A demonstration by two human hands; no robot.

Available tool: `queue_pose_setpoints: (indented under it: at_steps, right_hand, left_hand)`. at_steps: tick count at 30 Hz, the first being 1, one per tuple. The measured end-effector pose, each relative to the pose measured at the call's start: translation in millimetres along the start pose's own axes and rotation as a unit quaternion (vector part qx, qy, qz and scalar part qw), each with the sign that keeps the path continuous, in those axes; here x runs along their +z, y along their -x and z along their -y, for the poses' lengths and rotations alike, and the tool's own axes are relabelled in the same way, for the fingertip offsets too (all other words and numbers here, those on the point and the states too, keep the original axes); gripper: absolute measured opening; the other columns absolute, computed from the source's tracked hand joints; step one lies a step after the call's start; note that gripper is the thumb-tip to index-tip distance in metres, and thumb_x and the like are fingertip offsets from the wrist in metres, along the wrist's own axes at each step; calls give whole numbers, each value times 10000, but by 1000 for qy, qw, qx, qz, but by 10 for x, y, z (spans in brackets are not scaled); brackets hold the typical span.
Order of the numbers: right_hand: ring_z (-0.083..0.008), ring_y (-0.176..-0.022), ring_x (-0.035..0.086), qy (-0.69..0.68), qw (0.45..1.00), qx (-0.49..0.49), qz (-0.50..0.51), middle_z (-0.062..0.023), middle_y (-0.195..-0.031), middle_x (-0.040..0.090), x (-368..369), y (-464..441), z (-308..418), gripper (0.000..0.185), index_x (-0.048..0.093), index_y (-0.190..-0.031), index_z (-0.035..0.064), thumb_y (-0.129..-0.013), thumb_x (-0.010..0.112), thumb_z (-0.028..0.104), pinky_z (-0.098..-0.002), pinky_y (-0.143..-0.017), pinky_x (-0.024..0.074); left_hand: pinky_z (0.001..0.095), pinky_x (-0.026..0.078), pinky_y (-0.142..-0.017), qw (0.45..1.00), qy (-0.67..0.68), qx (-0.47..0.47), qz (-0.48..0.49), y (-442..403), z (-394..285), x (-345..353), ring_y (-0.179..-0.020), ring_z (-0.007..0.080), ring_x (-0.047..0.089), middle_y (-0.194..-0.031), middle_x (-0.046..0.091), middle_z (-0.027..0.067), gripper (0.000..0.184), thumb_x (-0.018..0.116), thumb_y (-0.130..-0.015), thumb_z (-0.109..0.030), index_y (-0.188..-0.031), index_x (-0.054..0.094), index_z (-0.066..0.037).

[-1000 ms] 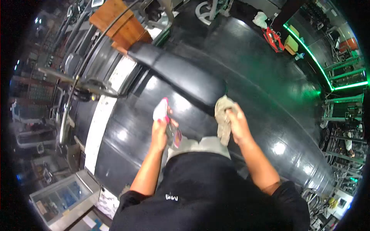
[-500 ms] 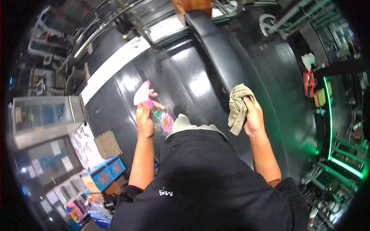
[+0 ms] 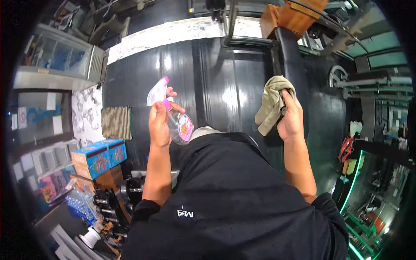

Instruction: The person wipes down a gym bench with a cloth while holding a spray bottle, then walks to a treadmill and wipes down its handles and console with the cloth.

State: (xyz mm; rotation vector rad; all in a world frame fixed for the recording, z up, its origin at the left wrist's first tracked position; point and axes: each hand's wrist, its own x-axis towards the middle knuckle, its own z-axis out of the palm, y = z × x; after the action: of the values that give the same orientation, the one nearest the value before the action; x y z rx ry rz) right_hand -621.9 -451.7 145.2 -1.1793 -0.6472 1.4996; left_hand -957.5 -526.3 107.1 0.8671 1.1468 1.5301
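A clear spray bottle (image 3: 184, 126) with a white and pink trigger head and a colourful label is in my left hand (image 3: 160, 125). My fingers wrap round its neck, just under the head, and the bottle tilts with its base toward my body. On the other side, my right hand (image 3: 291, 119) grips a crumpled olive-brown cloth (image 3: 274, 99). Part of the cloth hangs loose to the left of the fingers. Both hands are held up in front of me, well apart, above the dark floor.
A long black padded bench (image 3: 289, 54) runs from a wooden box (image 3: 299, 17) at the back right. Left are a striped mat (image 3: 116, 123), a blue carton (image 3: 99, 157), dumbbells (image 3: 130, 189) and a glass-fronted cabinet (image 3: 60, 54). A green light strip (image 3: 353, 182) edges the right side.
My view has turned to the right, so the bench and wooden box now sit farther right. Both hands keep hold of the spray bottle and the cloth.
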Motion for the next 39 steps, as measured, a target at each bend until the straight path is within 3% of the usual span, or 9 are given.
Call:
queue_pose_setpoints:
  at_steps: [3,8,11,18,23,28,32,35,39]
  right_hand:
    - [-180,-1154,628,5,1000,8,21,-74,-1276,642,556,-184,-120,351,553,-1391,37,-1055,520,134,-332,-1024,485]
    - [-202,-1235,599,37,997,-14,67,-66,-1373,592,1272,-688,-113,436,474,-1497,104,-1063,498,135,-357,-1054,488]
    - [-187,-1193,630,43,996,4,83,-59,-1322,637,1655,-1107,-243,384,543,-1432,74,-1053,526,139,-365,-1030,506]
    - [-202,-1176,652,15,992,69,106,-62,-1282,675,2813,-2268,-467,350,592,-1356,23,-1032,594,155,-366,-1015,510]
    - [-195,-1177,648,59,980,111,151,-69,-1273,674,3617,-2914,-557,349,592,-1351,12,-1029,598,147,-357,-1019,500]
    - [-201,-1263,583,120,961,106,225,-85,-1396,578,4570,-3343,-614,499,423,-1542,92,-1053,518,118,-364,-1071,483]
    - [-191,-1268,579,106,954,84,266,-78,-1389,584,5369,-3609,-870,471,446,-1526,80,-1056,489,83,-361,-1081,475]
    - [-183,-1257,588,90,960,65,257,-74,-1386,589,5914,-3803,-1132,422,497,-1481,61,-1060,488,90,-360,-1071,479]
    - [-188,-1238,610,37,983,100,151,-56,-1363,619,6539,-3888,-1312,384,544,-1435,59,-1058,507,116,-356,-1050,490]
  left_hand:
    - [348,522,-813,1000,17,12,-22,-192,-104,-523,-861,194,663,-1245,579,123,651,382,-1101,-503,-1447,433,46]
    - [339,531,-784,996,-11,29,-82,-675,-416,-817,-862,197,659,-1246,583,131,628,375,-1107,-486,-1446,442,39]
    - [381,507,-852,994,-10,20,-106,-991,-529,-1119,-863,205,669,-1236,586,113,671,435,-1079,-532,-1451,456,25]
    - [337,528,-770,984,-28,21,-172,-1986,-560,-1653,-850,203,662,-1257,591,125,677,370,-1091,-546,-1432,461,32]
    - [367,540,-765,968,-40,1,-247,-2393,-585,-1956,-863,217,656,-1247,588,131,659,360,-1100,-523,-1433,452,38]
    - [377,547,-769,950,-12,-1,-313,-2736,-766,-2476,-849,223,649,-1254,580,145,646,372,-1102,-507,-1439,435,40]
    - [383,551,-766,941,-19,28,-337,-3171,-946,-3182,-847,226,649,-1264,574,147,642,376,-1102,-504,-1442,430,37]
    - [383,552,-768,943,-43,34,-328,-3570,-1140,-3808,-842,228,649,-1264,575,143,650,387,-1096,-514,-1444,428,33]
    - [381,545,-797,960,-53,1,-274,-4182,-1449,-4499,-879,231,643,-1298,575,145,634,386,-1106,-488,-1457,427,39]
